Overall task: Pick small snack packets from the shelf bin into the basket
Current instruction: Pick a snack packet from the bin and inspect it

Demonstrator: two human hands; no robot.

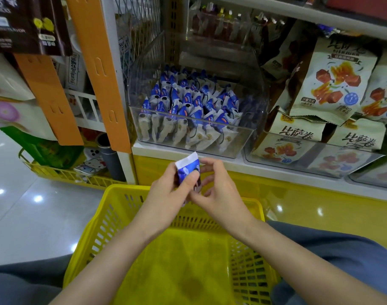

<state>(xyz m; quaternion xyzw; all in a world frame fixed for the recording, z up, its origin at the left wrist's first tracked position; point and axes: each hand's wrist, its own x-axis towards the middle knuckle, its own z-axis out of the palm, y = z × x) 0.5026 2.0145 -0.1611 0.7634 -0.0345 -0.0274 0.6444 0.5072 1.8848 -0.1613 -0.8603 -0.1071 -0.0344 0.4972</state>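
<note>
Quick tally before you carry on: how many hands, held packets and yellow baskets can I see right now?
Hands: 2, left hand and right hand
Held snack packet: 1
Yellow baskets: 2, near basket and floor basket
Packets in the near basket: 0
Total: 5

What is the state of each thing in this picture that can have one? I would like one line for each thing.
Packet: upright, held in both hands above the basket's far rim.
Left hand: grips the packet, thumb on its front.
Right hand: fingers curled at the packet's right edge.
Basket: open, no packets seen inside.
Bin: open on top.
Shelf packets: standing in rows in the bin.
</note>
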